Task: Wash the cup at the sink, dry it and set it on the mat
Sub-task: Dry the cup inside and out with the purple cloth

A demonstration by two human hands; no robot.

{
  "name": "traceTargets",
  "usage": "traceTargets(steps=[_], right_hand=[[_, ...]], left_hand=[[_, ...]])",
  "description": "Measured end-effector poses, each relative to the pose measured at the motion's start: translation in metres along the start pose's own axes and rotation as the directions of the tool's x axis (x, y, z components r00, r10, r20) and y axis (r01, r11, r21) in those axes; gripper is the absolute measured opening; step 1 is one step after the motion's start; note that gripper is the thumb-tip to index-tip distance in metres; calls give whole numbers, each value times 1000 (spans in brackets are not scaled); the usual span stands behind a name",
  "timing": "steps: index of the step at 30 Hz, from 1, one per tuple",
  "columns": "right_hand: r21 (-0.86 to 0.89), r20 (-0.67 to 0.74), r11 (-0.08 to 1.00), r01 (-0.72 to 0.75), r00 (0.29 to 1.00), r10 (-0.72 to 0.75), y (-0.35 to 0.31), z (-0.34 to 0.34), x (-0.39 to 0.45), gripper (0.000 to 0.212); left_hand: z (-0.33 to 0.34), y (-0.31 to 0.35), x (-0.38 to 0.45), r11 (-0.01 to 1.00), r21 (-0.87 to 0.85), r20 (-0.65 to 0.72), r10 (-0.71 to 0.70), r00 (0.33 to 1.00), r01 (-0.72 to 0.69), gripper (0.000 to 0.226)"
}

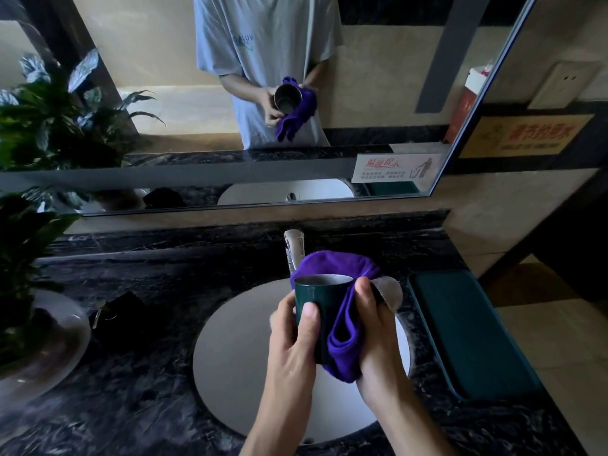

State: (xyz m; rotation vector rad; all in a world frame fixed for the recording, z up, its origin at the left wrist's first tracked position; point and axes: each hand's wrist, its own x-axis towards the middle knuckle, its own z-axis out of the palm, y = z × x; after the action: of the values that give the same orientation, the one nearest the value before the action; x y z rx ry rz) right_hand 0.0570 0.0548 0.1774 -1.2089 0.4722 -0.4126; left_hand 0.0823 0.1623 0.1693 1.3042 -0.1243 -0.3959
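A: Where do we have the cup (316, 311) right now?

B: Up over the sink (230, 357), just in front of the tap (293, 248). Our left hand (291, 337) grips it round the wall, thumb on the near face, fingers curled round the far side. Our right hand (371, 334) pinches the cloth (342, 343) against the cup's right side, and the cloth wraps behind the rim as well.

A: How do we expect it to handle?

B: Stiff and probably light. It's dark green outside with a metal-looking inside (the mirror (230, 93) shows a shiny bore), so we'd guess it won't crush or chip easily. The worry is slip: a smooth wall, likely wet from washing, held in bare fingers.

A: So where do we take hold?

B: Round the middle of the wall, as the left hand does now, well below the rim. We see no handle from here, so a wrap grip is the one we'd trust. Through the cloth is safer still, since the soft fabric gives friction.

A: And the mat (470, 334)?

B: It lies on the counter (148, 406) just right of the sink, near enough for a short carry. We'd set the cup down base first, upright.
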Motion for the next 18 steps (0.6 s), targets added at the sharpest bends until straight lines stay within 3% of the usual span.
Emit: traceTargets(steps=[3,6,9,11,16,18], right_hand=[[142,-3,989,-52,999,53,7,-3,-2,51],[170,65,983,-64,996,53,10,-5,-4,75],[158,84,987,-40,996,27,15,-10,-10,55],[175,49,983,-55,998,47,19,-13,-15,53],[200,-100,967,-159,978,182,26,-35,-22,76],[265,-102,938,-223,961,257,30,-51,-26,80]], left_hand=[[-1,0,1,995,76,-12,64,998,-63,66],[-2,-5,1,986,125,-46,118,992,-112,42],[1,-7,-6,978,160,-22,142,990,-137,42],[6,-8,-10,982,156,16,106,994,-107,47],[13,-24,-14,987,139,115,-102,988,86,64],[15,-32,-18,980,130,185,-176,967,153,54]])
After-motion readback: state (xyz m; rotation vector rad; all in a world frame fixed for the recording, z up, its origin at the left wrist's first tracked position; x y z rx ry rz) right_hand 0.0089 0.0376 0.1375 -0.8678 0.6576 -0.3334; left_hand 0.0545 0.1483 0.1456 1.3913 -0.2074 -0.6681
